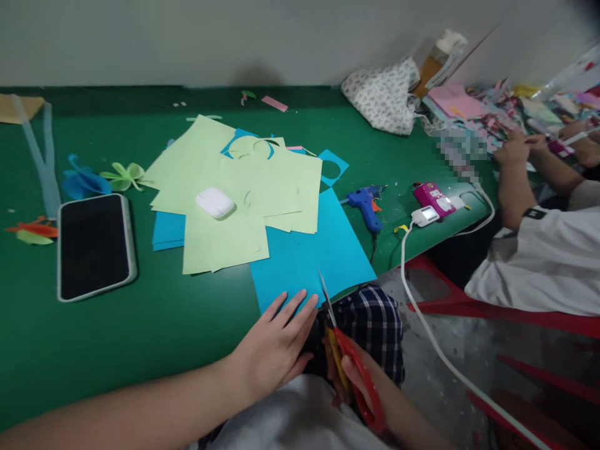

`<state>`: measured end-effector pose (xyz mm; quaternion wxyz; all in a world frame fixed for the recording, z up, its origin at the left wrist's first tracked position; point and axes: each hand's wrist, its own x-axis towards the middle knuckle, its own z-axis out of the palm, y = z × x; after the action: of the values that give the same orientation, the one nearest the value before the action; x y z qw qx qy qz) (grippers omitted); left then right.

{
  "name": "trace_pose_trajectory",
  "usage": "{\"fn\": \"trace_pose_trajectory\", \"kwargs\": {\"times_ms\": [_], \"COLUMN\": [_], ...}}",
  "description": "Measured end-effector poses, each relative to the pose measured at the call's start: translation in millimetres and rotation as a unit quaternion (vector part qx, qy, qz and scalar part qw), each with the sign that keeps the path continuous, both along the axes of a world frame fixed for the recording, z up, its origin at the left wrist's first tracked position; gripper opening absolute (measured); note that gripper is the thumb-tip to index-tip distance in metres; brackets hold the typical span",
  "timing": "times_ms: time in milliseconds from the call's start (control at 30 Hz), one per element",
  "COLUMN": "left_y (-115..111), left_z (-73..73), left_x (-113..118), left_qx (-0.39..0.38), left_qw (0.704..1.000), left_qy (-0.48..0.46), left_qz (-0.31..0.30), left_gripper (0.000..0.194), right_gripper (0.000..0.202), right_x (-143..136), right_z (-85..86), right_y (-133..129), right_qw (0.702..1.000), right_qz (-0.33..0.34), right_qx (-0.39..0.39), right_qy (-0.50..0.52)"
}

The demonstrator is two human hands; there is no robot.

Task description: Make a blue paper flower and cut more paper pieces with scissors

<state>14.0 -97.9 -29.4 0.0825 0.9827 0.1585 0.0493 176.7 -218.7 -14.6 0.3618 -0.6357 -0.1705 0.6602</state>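
Note:
My left hand point(276, 344) lies with spread fingers at the near edge of a large blue sheet point(314, 256), its fingertips touching the paper. Red-handled scissors point(368, 390) with a yellow inner part are held in my right hand point(359, 372), just right of my left hand. The blades point up and away, over the sheet's near edge. Light green sheets point(229, 231) overlap the blue one and lie fanned out beyond it. On top of them rests a small white case point(215, 203). A blue piece with a round hole point(333, 167) lies behind the sheet.
A phone point(95, 245) and paper flowers point(85, 181) lie left. Right of the sheets are a blue glue gun point(367, 205), a pink device point(434, 199) and a white cable point(422, 315). Farther right, another person's hands point(515, 150) are near paper scraps, beside a bag point(384, 97) and bottle point(438, 62).

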Motion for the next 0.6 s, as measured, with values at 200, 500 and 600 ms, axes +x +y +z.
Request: {"fn": "trace_pose_trajectory", "kwargs": {"times_ms": [200, 500, 600], "left_y": [0.1, 0.7, 1.1], "left_z": [0.0, 1.1, 1.8], "left_x": [-0.5, -1.7, -1.6], "left_qx": [-0.013, -0.029, -0.032], "left_qw": [1.0, 1.0, 0.999], "left_qy": [-0.003, 0.001, 0.005], "left_qz": [-0.004, -0.011, -0.009], "left_gripper": [0.055, 0.056, 0.056], "right_gripper": [0.068, 0.052, 0.053], "right_x": [1.0, 0.0, -0.3], "right_z": [-9.2, -7.2, -8.6], "right_y": [7.8, 8.0, 6.1], "right_qw": [0.993, 0.996, 0.996], "right_qz": [-0.061, -0.058, -0.061], "right_qx": [-0.051, -0.042, -0.053], "right_qy": [0.089, 0.057, 0.044]}}
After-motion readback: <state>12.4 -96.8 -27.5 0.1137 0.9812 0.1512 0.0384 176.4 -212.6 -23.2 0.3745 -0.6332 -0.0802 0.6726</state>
